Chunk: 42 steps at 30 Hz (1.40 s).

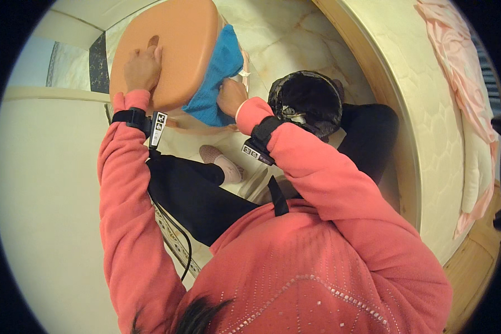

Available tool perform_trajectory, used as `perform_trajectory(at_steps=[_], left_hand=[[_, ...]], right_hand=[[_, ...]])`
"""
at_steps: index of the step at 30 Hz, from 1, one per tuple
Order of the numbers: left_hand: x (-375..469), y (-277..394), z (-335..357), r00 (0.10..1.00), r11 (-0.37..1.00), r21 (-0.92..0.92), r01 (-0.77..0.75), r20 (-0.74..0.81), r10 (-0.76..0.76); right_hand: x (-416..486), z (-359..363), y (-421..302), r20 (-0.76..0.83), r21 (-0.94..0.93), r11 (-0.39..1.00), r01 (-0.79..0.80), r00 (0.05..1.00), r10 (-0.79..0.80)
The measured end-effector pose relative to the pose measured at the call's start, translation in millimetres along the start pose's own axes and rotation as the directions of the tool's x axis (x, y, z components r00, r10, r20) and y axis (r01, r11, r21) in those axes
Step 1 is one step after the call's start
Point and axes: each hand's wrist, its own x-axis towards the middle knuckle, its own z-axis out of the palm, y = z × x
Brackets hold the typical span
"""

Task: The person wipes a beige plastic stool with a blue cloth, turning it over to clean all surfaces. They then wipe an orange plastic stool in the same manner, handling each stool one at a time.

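An orange plastic stool [183, 46] stands in front of me, its smooth seat tilted towards my view. My left hand [142, 69] grips the seat at a small slot, with its fingers curled and the fingertips partly hidden. A blue cloth [225, 54] is draped along the stool's right side, below the seat's edge. Bunched in my right hand [231, 98] is part of this cloth, pressed against the stool's side. A small white tag [244, 73] sticks out from the cloth's edge.
A waste bin lined with a black bag [307, 98] stands on the marble-patterned floor [275, 31], right of the stool, with some litter inside. A bed with a pale mattress [434, 167] and wooden frame [375, 54] borders the right. A pale flat surface [50, 188] lies left.
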Motion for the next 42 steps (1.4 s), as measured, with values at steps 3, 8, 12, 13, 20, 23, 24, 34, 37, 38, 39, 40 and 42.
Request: perform_trajectory(at_steps=[3,8,12,13,20,23,24,34,37,38,39,40,42], left_hand=[[-1,2,0,0.996,0.994,-0.107,0.033,0.090,-0.023],[-25,16,-8,1.000,0.948,-0.319,0.008,0.008,-0.006],[-46,24,-13,0.996,0.969,-0.246,0.036,-0.072,-0.056],[-46,24,-13,0.994,0.968,-0.249,0.026,-0.097,-0.052],[-32,25,-22,0.992,0.947,-0.300,0.116,0.074,-0.099],[-29,27,-26,0.995,0.945,-0.310,0.103,0.047,-0.093],[-28,28,-27,0.995,0.947,-0.304,0.101,0.044,-0.092],[-26,31,-28,0.990,0.948,-0.292,0.125,0.102,-0.099],[-24,32,-28,0.989,0.947,-0.297,0.123,0.114,-0.093],[-23,32,-29,0.988,0.947,-0.296,0.126,0.119,-0.094],[-23,32,-29,0.989,0.947,-0.296,0.121,0.116,-0.090],[-23,32,-29,0.989,0.948,-0.297,0.117,0.118,-0.085],[-24,33,-30,0.987,0.949,-0.292,0.122,0.132,-0.087]], right_hand=[[-7,5,-1,-0.001,0.008,0.998,-0.060,0.998,0.060],[-14,0,11,0.069,-0.025,0.992,-0.120,0.990,0.121],[29,-9,16,-0.074,-0.014,0.990,-0.137,0.988,0.136],[47,-12,14,-0.110,-0.024,0.988,-0.156,0.982,0.152],[145,-30,-8,-0.205,0.074,0.997,0.019,0.979,-0.004],[147,-28,3,-0.180,0.098,0.987,0.125,0.978,-0.106],[142,-26,9,-0.171,0.091,0.988,0.122,0.980,-0.105],[183,-46,-1,-0.216,0.153,0.979,0.136,0.971,-0.101],[193,-47,-27,-0.424,0.170,0.905,0.389,0.858,-0.289],[196,-47,-31,-0.466,0.174,0.856,0.487,0.807,-0.364],[197,-45,-32,-0.483,0.155,0.864,0.478,0.800,-0.356],[200,-43,-31,-0.518,0.110,0.861,0.496,0.768,-0.376],[207,-37,-17,-0.444,0.202,0.890,0.409,0.848,-0.289]])
